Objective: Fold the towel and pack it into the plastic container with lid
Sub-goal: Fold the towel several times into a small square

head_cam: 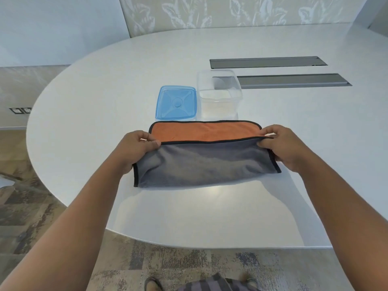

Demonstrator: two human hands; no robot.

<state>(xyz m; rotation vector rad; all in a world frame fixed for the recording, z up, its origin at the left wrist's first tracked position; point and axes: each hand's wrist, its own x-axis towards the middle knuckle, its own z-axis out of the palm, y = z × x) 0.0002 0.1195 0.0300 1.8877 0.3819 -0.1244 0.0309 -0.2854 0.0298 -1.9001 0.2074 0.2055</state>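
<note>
A towel [205,162], grey on one face and orange on the other with a black hem, lies on the white table [84,101]. Its near half is folded over toward the far edge, leaving an orange strip showing at the back. My left hand [138,148] pinches the folded edge's left corner. At the right corner, my right hand [281,145] pinches the same edge. Just behind the towel stands the clear plastic container [219,95], open and upright. Its blue lid [176,102] lies flat beside it on the left.
Two long grey cable slots [294,80] are set into the tabletop behind the container. The table's rounded near edge runs below the towel, with patterned carpet [31,206] beyond it. My sandalled feet show at the bottom.
</note>
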